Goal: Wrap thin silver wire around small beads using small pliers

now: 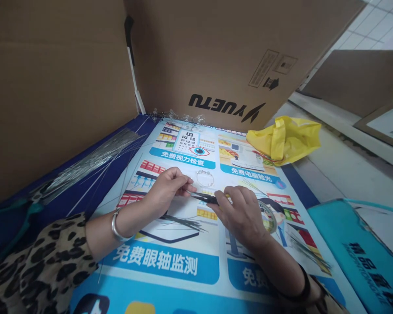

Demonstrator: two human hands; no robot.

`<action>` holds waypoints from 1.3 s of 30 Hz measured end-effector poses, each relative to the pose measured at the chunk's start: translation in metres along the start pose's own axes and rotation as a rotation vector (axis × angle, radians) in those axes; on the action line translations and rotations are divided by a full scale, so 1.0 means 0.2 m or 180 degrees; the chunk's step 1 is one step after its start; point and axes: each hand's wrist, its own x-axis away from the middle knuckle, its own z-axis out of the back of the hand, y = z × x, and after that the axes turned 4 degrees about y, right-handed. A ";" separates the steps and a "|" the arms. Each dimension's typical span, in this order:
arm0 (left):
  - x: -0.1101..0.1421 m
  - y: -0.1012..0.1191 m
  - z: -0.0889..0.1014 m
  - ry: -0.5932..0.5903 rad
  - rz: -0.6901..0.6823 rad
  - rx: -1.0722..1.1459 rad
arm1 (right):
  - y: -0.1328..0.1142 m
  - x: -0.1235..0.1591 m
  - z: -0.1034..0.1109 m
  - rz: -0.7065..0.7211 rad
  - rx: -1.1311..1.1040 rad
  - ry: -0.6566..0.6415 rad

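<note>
My left hand (168, 185) is closed in a pinch, its fingertips holding something thin that I cannot make out, right at the tip of small black pliers (205, 198). My right hand (240, 211) is wrapped round the pliers' handles. Both hands rest over a printed poster (170, 261) with blue banners. A small ring of clear beads on wire (205, 178) lies just beyond the hands. Short cut wires (183, 222) lie under my left wrist. My left arm wears a leopard-print sleeve and a silver bangle (117, 226).
A long bundle of silver wires (91, 161) lies at the left beside teal-handled pliers (26, 213). Cardboard walls (52, 78) stand behind. A yellow plastic bag (286, 137) sits at the back right. A roll of clear tape (268, 218) and more wires (309, 253) lie by my right hand.
</note>
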 end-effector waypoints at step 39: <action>0.03 0.07 -0.03 -0.0032 -0.0126 -0.0102 | 0.01 0.00 0.00 0.0152 0.0044 0.0024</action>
